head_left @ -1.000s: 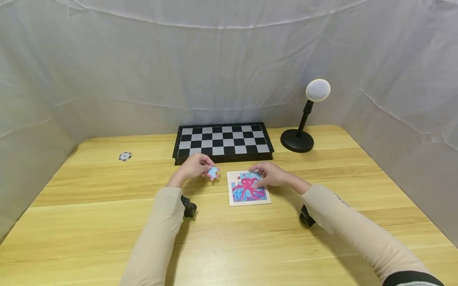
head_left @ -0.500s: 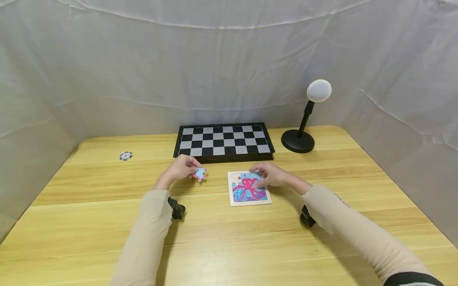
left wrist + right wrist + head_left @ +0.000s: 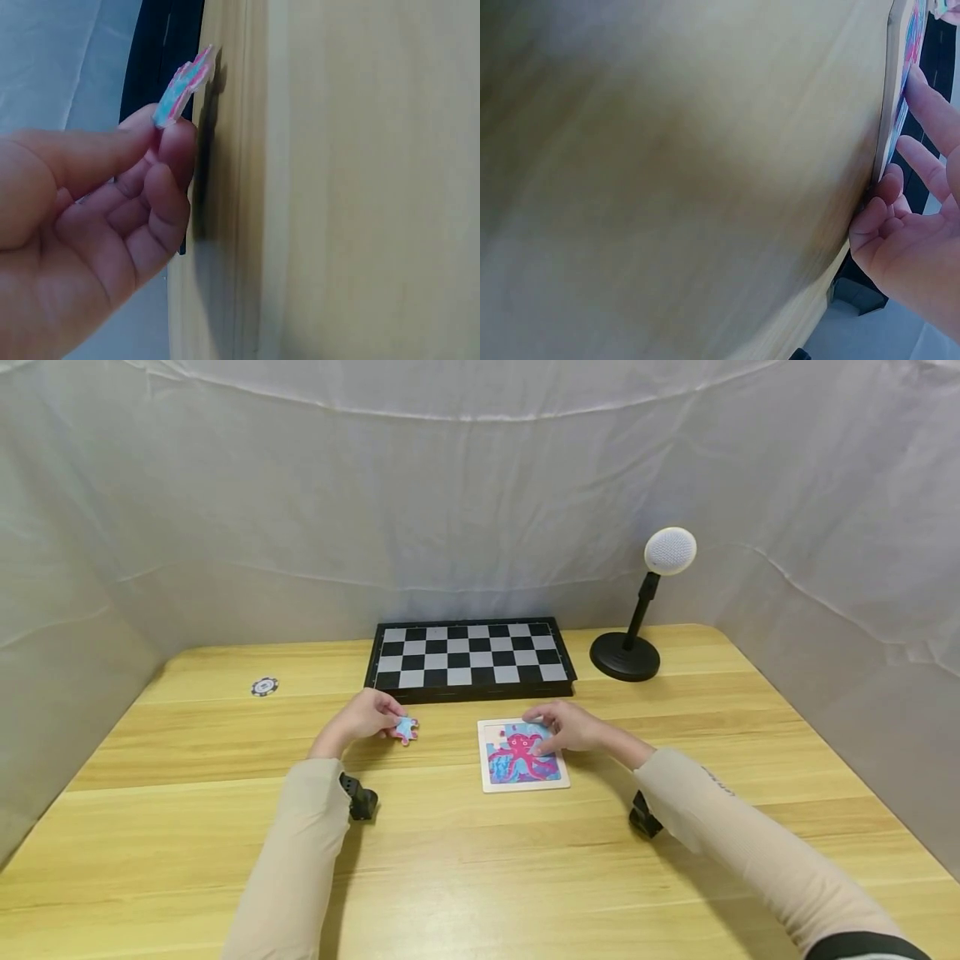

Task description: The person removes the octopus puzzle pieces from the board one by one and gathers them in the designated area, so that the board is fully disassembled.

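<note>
Between the thumb and index finger, my left hand (image 3: 364, 715) pinches a light-blue jigsaw piece (image 3: 406, 729) with pink knobs. The left wrist view shows that piece edge-on, held just above the wood. To its right lies a square jigsaw tray (image 3: 486, 778) with a pale rim and a pink octopus picture; its upper left corner is bare. My right hand (image 3: 568, 727) rests at the tray's right side, thumb touching the picture and index finger reaching its far edge. From the right wrist view, the other fingers (image 3: 889, 184) bend loosely by the tray's side.
Behind the hands stands a black-and-white chessboard (image 3: 472, 660). A round white-headed stand (image 3: 630, 643) with a black base is at the back right, and a poker chip (image 3: 264, 687) lies at the back left. White cloth (image 3: 450, 510) hangs around the wooden table (image 3: 480, 877).
My left hand has moved left with the jigsaw piece, away from the tray, and slightly lower in the view. The right hand has stayed on the tray.
</note>
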The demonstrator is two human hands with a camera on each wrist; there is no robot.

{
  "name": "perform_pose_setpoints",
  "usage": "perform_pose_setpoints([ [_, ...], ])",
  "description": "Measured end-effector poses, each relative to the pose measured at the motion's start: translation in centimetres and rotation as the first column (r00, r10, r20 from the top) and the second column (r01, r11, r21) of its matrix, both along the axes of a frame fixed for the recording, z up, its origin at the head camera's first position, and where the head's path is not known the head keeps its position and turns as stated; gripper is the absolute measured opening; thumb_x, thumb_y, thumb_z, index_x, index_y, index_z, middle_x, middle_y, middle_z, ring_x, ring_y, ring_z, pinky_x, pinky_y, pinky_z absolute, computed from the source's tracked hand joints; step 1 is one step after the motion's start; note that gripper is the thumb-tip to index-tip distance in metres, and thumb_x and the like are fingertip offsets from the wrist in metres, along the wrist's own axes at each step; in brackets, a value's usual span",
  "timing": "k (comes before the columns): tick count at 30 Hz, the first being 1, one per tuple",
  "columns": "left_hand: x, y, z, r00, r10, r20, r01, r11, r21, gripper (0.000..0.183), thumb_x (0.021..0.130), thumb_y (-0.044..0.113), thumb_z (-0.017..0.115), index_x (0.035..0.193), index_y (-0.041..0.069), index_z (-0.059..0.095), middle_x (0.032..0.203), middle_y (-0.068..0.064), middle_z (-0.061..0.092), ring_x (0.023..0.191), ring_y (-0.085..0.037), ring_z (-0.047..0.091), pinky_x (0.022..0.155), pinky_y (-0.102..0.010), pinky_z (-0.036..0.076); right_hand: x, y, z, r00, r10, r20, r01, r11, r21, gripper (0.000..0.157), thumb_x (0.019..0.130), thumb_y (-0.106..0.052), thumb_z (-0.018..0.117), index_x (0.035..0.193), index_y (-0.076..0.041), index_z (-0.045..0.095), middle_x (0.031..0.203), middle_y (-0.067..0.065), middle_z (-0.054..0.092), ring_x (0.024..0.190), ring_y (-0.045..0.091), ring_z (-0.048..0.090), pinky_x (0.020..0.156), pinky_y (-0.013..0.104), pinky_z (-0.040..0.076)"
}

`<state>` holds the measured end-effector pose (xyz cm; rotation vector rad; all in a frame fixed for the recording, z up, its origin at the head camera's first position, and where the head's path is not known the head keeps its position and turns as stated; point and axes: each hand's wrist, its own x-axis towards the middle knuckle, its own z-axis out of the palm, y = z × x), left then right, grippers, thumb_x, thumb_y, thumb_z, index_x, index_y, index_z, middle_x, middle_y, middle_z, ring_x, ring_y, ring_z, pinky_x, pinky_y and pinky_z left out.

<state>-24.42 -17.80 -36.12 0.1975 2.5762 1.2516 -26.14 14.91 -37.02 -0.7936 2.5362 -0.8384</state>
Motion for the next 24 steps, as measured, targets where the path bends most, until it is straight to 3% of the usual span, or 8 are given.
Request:
perform_pose_setpoints([
  [7, -0.15, -0.46, -0.32, 0.999, 0.040, 0.018, -0.039, 0.999, -0.018, 0.013, 0.085, -0.006, 0.050, 0.093, -0.012, 0.059, 0.074, -0.011, 0.061, 0.055, -0.011, 0.051, 0.051, -0.021, 0.042, -0.03, 0.06, -0.07, 1.000, 0.002, -0.008, -0.002, 1.000, 0.002, 0.048, 0.075, -0.012, 0.072, 0.118, 0.001, 0.054, 0.098, 0.009, 0.053, 0.082, 0.021, 0.043, 0.070, 0.029, 0.038],
  [24, -0.02, -0.60, -0.10, 0.994, 0.103, 0.035, -0.103, 0.995, -0.013, 0.015, 0.084, -0.007, 0.053, 0.097, -0.012, 0.059, 0.082, -0.016, 0.062, 0.062, -0.016, 0.056, 0.058, -0.026, 0.048, -0.09, 0.08, -0.07, 1.000, 0.008, -0.006, -0.008, 1.000, 0.002, 0.049, 0.075, -0.013, 0.072, 0.118, 0.001, 0.054, 0.100, 0.010, 0.053, 0.082, 0.021, 0.043, 0.070, 0.029, 0.038],
])
